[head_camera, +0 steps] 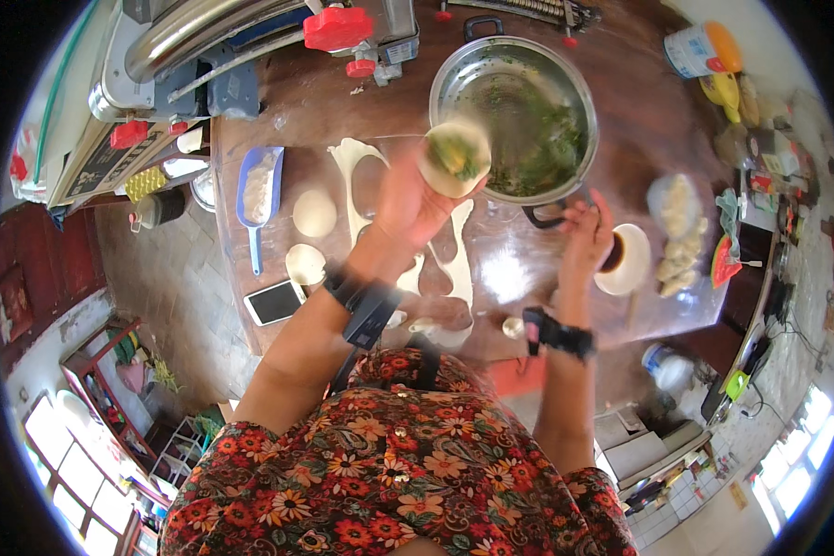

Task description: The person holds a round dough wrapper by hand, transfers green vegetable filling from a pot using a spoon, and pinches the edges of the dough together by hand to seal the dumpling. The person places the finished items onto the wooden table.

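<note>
My left hand (406, 201) holds up a round dough wrapper (434, 177) with a mound of chopped green and yellow filling (453, 154) on it. The wrapper is near the left rim of a steel pot (591, 90), where more green filling (552, 149) lies. My right hand (587, 226) is by the pot's black near handle (545, 217), fingers bent and blurred; whether it grips anything is unclear. Just right of that hand stands a white bowl (636, 260) of dark liquid. Two loose dough rounds (314, 213) and cut-out dough scraps (462, 257) lie on the table.
A blue scoop of flour (258, 187) and a phone (274, 304) lie at the left. Shaped dough pieces (681, 254) sit in rows at the right. A roller machine with red knobs (337, 29) stands at the back left. A can (695, 52) is at the far right.
</note>
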`<state>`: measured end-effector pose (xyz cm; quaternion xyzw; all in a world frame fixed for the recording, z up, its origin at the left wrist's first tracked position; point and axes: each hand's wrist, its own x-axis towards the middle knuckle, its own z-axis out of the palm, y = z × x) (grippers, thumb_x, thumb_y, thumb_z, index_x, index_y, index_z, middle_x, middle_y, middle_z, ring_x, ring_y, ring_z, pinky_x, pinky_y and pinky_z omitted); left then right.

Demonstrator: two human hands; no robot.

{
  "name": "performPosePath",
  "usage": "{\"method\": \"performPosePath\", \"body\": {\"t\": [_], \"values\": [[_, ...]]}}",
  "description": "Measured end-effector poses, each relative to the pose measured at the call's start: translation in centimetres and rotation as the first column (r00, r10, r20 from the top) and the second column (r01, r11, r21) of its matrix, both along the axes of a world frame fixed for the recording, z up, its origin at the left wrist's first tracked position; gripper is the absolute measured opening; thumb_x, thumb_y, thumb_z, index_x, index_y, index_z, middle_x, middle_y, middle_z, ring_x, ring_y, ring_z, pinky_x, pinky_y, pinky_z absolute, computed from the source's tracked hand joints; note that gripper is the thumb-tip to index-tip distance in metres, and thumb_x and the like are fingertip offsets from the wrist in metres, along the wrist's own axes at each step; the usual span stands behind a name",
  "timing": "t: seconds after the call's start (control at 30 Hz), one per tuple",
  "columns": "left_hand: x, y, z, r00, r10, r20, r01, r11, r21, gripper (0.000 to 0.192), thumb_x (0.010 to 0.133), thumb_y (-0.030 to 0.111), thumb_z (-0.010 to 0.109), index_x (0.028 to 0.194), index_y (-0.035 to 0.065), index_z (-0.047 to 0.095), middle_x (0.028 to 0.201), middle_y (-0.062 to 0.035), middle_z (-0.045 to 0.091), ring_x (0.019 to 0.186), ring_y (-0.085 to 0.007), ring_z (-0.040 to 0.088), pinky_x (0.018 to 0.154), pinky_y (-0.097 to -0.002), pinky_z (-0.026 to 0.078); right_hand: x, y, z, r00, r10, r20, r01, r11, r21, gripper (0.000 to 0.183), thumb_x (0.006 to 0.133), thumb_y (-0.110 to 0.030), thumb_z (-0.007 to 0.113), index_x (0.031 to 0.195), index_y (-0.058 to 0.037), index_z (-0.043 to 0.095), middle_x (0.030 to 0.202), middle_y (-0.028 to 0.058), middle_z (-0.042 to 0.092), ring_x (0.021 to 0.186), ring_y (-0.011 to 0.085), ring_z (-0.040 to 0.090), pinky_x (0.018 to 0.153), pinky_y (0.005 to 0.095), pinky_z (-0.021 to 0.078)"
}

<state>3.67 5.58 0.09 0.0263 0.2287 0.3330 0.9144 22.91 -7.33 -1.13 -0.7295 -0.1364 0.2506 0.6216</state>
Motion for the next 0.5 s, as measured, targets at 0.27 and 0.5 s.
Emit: {"method": "performPosePath", "body": {"t": [0.27, 0.5], "values": [[-2.9, -2.8, 3.3, 0.998, -0.045, 0.031, 0.048, 0.996, -0.076, 0.037, 0.095, 0.026, 0.039, 0.121, 0.0006, 0.041, 0.122, -0.0165, 0.051, 0.112, -0.0297, 0.051, 0.095, -0.0470, 0.043, -0.9, -2.5, 2.9, 0.405, 0.470, 0.785, 0.109, 0.827, -0.551, 0.029, 0.087, -0.007, 0.048, 0.115, 0.0009, 0.050, 0.111, 0.0181, 0.054, 0.102, 0.0293, 0.053, 0.085, 0.0349, 0.0443], [-4.3, -5.4, 6.2, 0.996, -0.088, 0.003, 0.088, 0.993, -0.081, 0.039, 0.097, 0.025, 0.033, 0.124, -0.0023, 0.036, 0.124, -0.0178, 0.046, 0.115, -0.0297, 0.047, 0.100, -0.0428, 0.039, -10.5, -1.7, 10.2, 0.465, 0.480, 0.744, -0.408, 0.862, -0.301, 0.035, 0.076, 0.004, 0.049, 0.108, -0.0083, 0.057, 0.120, 0.0138, 0.048, 0.114, 0.0337, 0.043, 0.096, 0.0414, 0.0358]]}}
